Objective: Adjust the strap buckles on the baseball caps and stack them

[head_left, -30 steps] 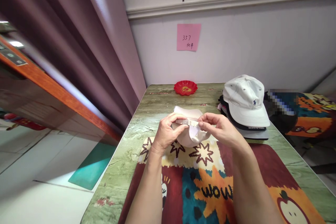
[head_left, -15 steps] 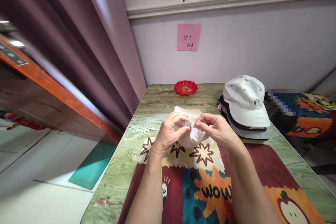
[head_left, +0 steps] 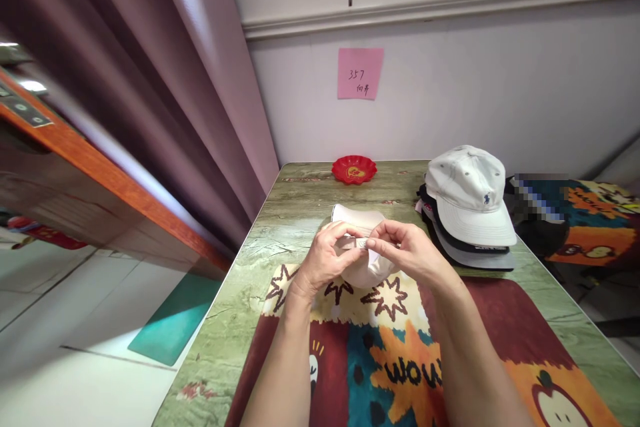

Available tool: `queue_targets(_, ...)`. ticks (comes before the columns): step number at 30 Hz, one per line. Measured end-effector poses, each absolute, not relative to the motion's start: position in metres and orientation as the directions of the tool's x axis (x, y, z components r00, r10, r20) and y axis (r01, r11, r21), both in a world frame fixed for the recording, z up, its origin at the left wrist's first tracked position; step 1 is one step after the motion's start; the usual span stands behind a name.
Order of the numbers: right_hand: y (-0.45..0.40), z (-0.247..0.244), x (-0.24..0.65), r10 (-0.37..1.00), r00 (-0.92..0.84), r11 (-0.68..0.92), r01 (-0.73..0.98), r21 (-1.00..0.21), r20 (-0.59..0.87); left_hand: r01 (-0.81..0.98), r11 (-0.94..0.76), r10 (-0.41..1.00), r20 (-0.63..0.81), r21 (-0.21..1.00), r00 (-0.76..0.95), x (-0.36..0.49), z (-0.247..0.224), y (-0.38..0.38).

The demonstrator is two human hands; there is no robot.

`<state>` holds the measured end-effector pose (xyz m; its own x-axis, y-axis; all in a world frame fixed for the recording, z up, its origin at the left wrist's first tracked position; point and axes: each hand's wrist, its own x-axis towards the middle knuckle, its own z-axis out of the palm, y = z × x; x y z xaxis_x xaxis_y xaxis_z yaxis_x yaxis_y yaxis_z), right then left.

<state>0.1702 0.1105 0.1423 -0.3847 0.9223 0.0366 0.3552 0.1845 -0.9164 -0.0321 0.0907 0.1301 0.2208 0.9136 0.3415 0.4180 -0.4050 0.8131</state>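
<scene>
A cream cap (head_left: 367, 273) lies at the middle of the table, over the back edge of a patterned mat (head_left: 330, 347), its brim (head_left: 357, 216) pointing away from me. My left hand (head_left: 327, 257) pinches the cap's strap from the left. From the right, my right hand (head_left: 407, 250) pinches the same strap, thumb and forefinger pressed together. The fingertips of both hands almost meet at a small pale piece of the strap. My fingers hide part of the cap.
A stack of caps with a white cap (head_left: 467, 190) on top stands at the right. A red scalloped dish (head_left: 354, 170) sits at the table's back. Behind is a wall with a pink note (head_left: 360, 73); a purple curtain (head_left: 200, 80) hangs at the left.
My fingers have shifted slightly along the strap, and my right fingertips have come a little closer to the left ones. Both hands still hold the cap.
</scene>
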Motion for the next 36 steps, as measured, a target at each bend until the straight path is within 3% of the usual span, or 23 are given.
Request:
queue_targets(5, 0.109, 0.144, 0.166, 0.92, -0.39, 0.215, 0.425, -0.879, 0.036, 0.323, -0.382, 0.922, 0.33, 0.866, 0.205, -0.026, 0.131, 0.089)
queue_targets(11, 0.111, 0.142, 0.165, 0.938, -0.338, 0.22, 0.42, -0.881, 0.073, 0.449, -0.357, 0.933, 0.289, 0.819, 0.215, -0.03, 0.13, 0.092)
queue_targets(21, 0.114, 0.137, 0.17, 0.893, -0.438, 0.298, 0.401, -0.866, 0.104, 0.448, -0.381, 0.925, 0.328, 0.809, 0.194, -0.033, 0.128, 0.091)
queue_targets(25, 0.112, 0.14, 0.167, 0.911, -0.398, 0.281, 0.401, -0.872, 0.11, 0.444, -0.381, 0.924, 0.33, 0.811, 0.192, -0.034, 0.127, 0.092)
queue_targets(31, 0.108, 0.144, 0.155, 0.942, -0.318, 0.238, 0.412, -0.88, 0.106, 0.334, -0.352, 0.935, 0.309, 0.874, 0.176, -0.031, 0.128, 0.091)
queue_targets(36, 0.112, 0.144, 0.166, 0.912, -0.377, 0.284, 0.293, -0.913, 0.162, 0.165, -0.236, 0.965, 0.211, 0.958, 0.157, -0.042, 0.127, 0.089)
